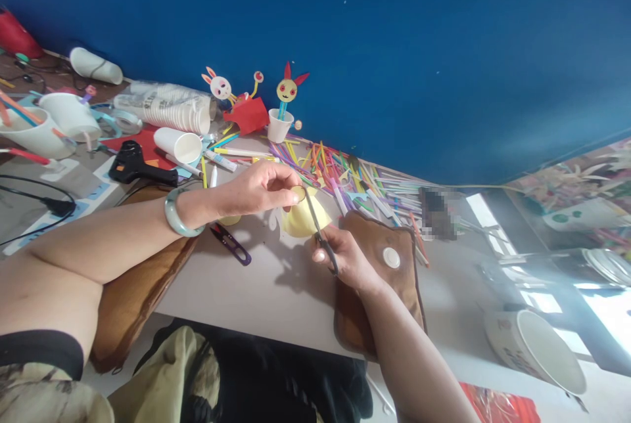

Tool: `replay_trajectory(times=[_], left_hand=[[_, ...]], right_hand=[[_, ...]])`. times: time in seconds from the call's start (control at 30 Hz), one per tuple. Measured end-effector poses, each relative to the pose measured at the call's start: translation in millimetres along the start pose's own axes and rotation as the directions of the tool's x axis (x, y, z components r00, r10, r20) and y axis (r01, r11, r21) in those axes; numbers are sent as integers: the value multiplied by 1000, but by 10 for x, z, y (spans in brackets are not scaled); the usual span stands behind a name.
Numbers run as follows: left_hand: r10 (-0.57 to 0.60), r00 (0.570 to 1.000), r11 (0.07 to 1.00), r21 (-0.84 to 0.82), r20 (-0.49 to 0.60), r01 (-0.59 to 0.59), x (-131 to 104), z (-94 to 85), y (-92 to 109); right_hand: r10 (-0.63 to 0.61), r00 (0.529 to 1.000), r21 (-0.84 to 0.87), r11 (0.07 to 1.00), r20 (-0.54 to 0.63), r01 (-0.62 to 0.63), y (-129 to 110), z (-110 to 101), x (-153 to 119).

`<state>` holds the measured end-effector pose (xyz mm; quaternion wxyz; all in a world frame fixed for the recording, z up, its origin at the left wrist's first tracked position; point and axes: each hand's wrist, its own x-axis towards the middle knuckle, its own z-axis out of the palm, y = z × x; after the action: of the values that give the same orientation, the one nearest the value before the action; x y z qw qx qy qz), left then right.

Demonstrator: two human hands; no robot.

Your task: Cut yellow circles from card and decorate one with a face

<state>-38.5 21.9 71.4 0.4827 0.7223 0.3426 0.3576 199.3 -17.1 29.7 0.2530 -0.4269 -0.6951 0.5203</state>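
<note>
My left hand (266,188) pinches a small round yellow piece (299,193) between thumb and fingers, above the table. In my right hand (345,255) is a pair of scissors (315,218), its blades pointing up and reaching the edge of the round piece. Below both hands lies a sheet of yellow paper (315,215) on the grey table (276,291). Purple thread snips (231,244) rest on the table under my left wrist. My right forearm passes over a brown cushion (374,245) with a white round spot.
Behind my hands are scattered coloured sticks (320,163) and a cup with a rabbit figure (280,124). Stacked paper cups (167,108) and a black glue gun (140,165) lie left. A white bowl (537,351) stands right. A blue wall (394,48) bounds the back.
</note>
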Motion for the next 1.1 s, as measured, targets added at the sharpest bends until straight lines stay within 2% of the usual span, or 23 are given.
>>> replay_trajectory(times=[0.77, 1.1], left_hand=[[1, 999, 997, -73, -40, -4, 14, 11, -9], [-46, 999, 998, -45, 0, 46, 8, 5, -3]], right_hand=[[16, 1000, 15, 1000, -8, -16, 15, 1, -4], [-6, 1000, -1, 1000, 12, 6, 3, 7, 22]])
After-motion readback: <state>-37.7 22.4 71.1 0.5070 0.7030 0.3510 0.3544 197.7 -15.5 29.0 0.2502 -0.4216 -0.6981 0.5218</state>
